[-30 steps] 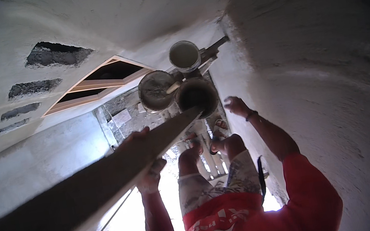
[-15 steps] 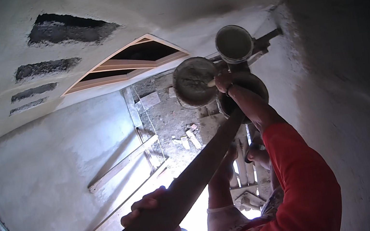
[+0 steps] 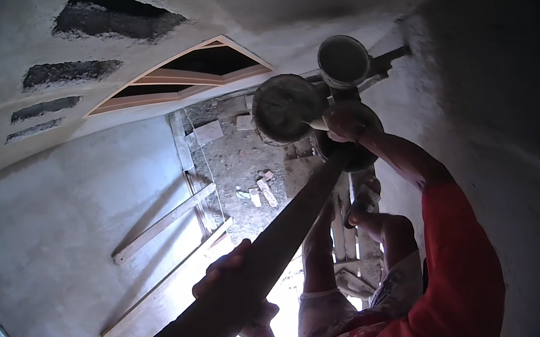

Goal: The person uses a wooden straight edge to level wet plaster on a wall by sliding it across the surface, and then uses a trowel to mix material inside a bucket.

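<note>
My left hand (image 3: 226, 268) is wrapped round a long, dark wooden board (image 3: 234, 296). The board slants from the lower left up to a dark round basin (image 3: 374, 140), its far end over the basin's near rim. Above this basin, my right hand (image 3: 346, 123) is closed round a tool with a pale handle (image 3: 317, 125); its working end is hidden. Just left of that hand stands a bucket (image 3: 259, 102) with grey, mortar-like mix inside. Behind them is another bucket (image 3: 366, 59) holding something grey and smooth.
Wooden planks (image 3: 350, 241) lie under my feet, high above a rubble-strewn floor (image 3: 238, 149). A plastered wall (image 3: 485, 132) rises close on the right. Ahead is a wall with a wood-framed opening (image 3: 199, 89) and several rough slots (image 3: 116, 19). Timber battens (image 3: 165, 225) lean at the left.
My right hand has drawn slightly nearer and to the right, from the mortar bucket's edge to over the basin. The left hand and board have shifted slightly in view.
</note>
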A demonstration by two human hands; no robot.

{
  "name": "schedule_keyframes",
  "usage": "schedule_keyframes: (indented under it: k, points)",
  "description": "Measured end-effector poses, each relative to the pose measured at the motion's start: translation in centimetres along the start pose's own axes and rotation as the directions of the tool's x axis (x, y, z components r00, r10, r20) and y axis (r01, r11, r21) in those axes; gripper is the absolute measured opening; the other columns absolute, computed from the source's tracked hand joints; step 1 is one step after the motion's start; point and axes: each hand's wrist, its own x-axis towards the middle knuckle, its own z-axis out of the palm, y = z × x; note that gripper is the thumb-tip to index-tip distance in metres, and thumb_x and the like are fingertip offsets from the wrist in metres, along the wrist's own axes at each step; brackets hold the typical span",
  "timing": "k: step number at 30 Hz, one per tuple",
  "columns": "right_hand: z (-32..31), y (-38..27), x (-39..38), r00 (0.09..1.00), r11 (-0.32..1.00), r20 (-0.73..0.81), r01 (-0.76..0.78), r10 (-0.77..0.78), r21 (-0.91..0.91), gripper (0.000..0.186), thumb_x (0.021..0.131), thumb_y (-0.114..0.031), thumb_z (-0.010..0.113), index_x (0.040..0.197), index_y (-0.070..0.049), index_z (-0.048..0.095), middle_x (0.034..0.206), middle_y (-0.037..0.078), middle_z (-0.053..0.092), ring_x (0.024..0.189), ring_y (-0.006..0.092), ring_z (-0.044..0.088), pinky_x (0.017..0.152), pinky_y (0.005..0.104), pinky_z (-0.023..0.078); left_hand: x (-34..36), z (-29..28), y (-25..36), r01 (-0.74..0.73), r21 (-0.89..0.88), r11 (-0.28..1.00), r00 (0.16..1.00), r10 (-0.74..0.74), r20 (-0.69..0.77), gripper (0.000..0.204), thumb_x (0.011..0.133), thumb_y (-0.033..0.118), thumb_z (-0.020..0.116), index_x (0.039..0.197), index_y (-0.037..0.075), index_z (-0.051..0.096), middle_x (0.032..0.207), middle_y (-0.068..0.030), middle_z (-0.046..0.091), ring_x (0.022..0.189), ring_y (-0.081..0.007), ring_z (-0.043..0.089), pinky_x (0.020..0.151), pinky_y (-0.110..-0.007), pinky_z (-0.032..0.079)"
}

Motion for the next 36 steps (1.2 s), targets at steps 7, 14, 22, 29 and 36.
schedule_keyframes:
  k: [7,14,22,29,36]
  points:
    - [-9.2,-2.8,-10.9,0.924,-0.035,0.340,-0.339,0.174,0.940,0.020,0.077,-0.015,0.055,0.091,-0.003,0.049,0.061,0.005,0.053,0.048,0.0106,0.052,0.038,0.0239,0.039,-0.1,0.1,1.9,-0.021,-0.006,1.000,0.988,0.022,0.156,0.084,0.063,0.035,0.081,0.123,0.006,0.030,0.112,-0.0168,0.049,0.113,-0.0345,0.049,0.096,-0.046,0.041]
    - [-12.4,-8.0,-26.0,0.881,0.411,0.056,-0.274,0.469,0.869,0.046,0.079,-0.020,0.058,0.118,-0.001,0.044,0.076,0.018,0.063,0.066,0.0277,0.064,0.058,0.0391,0.050,-1.4,-0.7,0.1,0.057,-0.153,0.987,0.995,-0.043,0.090,0.067,0.072,0.030,0.069,0.121,0.000,0.034,0.109,-0.0162,0.050,0.101,-0.0275,0.051,0.087,-0.039,0.042]
    - [-13.9,-14.2,-33.2,0.978,0.493,0.088,-0.173,0.191,0.853,0.055,0.085,-0.013,0.051,0.136,-0.013,0.031,0.120,0.014,0.053,0.104,0.0282,0.057,0.080,0.0389,0.050,-4.2,-8.5,-6.0,0.158,0.380,0.911,0.963,-0.227,0.144,0.050,0.080,0.019,0.057,0.116,-0.006,0.034,0.107,-0.0210,0.051,0.098,-0.0305,0.052,0.085,-0.037,0.043]
    - [2.2,-3.8,-23.6,0.859,0.627,0.293,-0.509,0.421,0.590,0.047,0.077,-0.025,0.052,0.117,-0.002,0.045,0.105,0.024,0.057,0.093,0.0371,0.058,0.081,0.0462,0.046,-2.2,-1.2,1.4,-0.032,0.135,0.990,0.977,0.003,0.212,0.043,0.083,0.014,0.050,0.118,-0.007,0.036,0.110,-0.0229,0.047,0.083,-0.0262,0.051,0.071,-0.033,0.043]
    - [4.3,-2.8,-19.7,0.748,0.467,0.203,-0.577,0.632,0.671,0.037,0.076,-0.025,0.051,0.103,0.000,0.055,0.094,0.024,0.061,0.092,0.0368,0.059,0.080,0.0450,0.046,0.0,1.6,4.4,-0.175,0.145,0.974,0.934,0.118,0.336,0.042,0.085,0.009,0.047,0.121,-0.008,0.033,0.119,-0.0266,0.042,0.076,-0.0252,0.050,0.065,-0.033,0.043]
